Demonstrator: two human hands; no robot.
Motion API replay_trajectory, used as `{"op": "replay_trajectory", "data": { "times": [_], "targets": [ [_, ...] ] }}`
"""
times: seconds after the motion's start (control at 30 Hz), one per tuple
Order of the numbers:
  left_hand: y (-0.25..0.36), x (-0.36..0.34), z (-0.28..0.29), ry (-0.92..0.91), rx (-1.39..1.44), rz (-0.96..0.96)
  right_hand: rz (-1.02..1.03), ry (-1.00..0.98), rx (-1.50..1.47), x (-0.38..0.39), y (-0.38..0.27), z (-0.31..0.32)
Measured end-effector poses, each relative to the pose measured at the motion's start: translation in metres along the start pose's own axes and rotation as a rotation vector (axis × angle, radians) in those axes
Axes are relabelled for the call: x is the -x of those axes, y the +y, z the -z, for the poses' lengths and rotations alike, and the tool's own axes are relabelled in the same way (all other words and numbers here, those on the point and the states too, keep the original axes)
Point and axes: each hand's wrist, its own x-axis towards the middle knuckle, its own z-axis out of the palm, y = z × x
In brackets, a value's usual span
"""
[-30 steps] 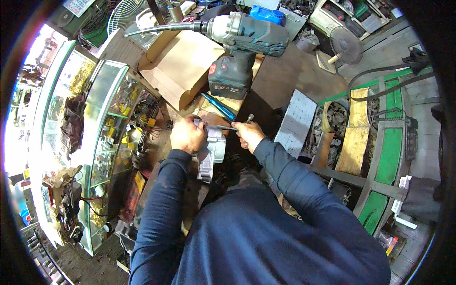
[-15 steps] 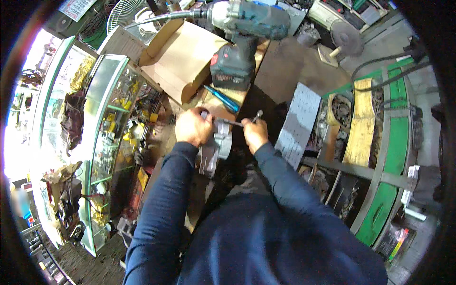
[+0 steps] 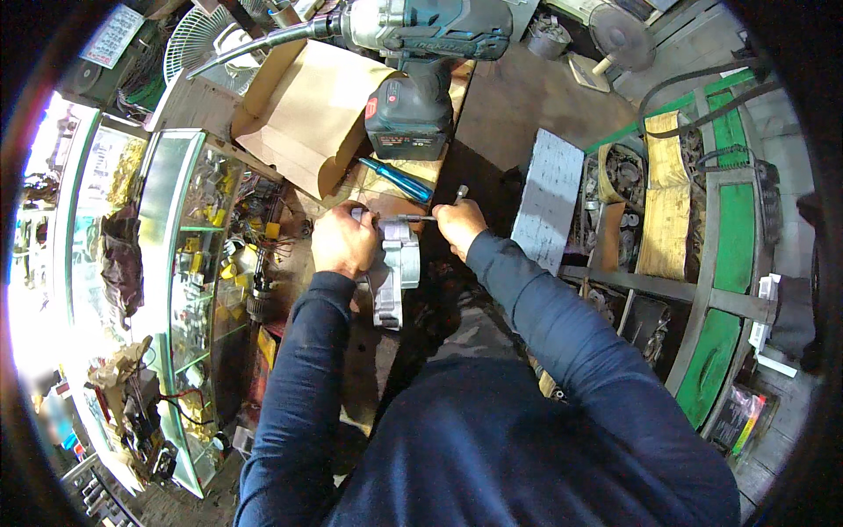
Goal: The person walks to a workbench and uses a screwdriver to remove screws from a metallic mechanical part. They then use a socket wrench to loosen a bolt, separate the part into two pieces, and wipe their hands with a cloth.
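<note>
A grey cast-metal housing (image 3: 401,263) lies at the edge of the wooden bench, in front of my body. My left hand (image 3: 344,241) is closed around its far left part, with the fingertips partly hidden. My right hand (image 3: 459,228) grips a slim metal wrench (image 3: 411,217), whose shaft runs left to the far end of the housing. A rounded metal end of that wrench sticks up above my right fist. Just beyond the hands lies a blue-handled screwdriver (image 3: 399,180). A cordless impact wrench (image 3: 426,31) with a black battery stands behind it.
An open cardboard box (image 3: 303,105) sits at the back left. Glass display cases (image 3: 180,220) with small parts line the left side. To the right, a white-topped board (image 3: 549,202) lies beside a green-edged rack (image 3: 733,233) of bins. A fan (image 3: 619,39) stands at the far right.
The view has shifted slightly, so the bench and tools appear farther left. My right hand has come a little closer to the housing, and the wrench still bridges both hands.
</note>
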Motion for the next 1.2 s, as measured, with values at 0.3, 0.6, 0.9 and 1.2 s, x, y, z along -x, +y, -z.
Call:
{"op": "replay_trajectory", "data": {
  "times": [0.3,0.6,0.9,1.2],
  "targets": [
    [-0.013,-0.034,-0.003,-0.007,-0.347,-0.282,0.858,0.370,-0.128,-0.017,0.038,-0.031],
    [-0.016,-0.021,-0.005,-0.124,0.021,-0.098,0.673,-0.402,-0.136,0.010,0.055,0.022],
    [-0.014,-0.013,0.007,-0.132,0.056,-0.104,1.518,-0.262,0.586,-0.005,0.032,0.060],
    [-0.006,0.003,0.014,-0.152,0.274,-0.066,0.012,-0.987,-0.351,-0.023,0.029,0.062]
  ]
}}
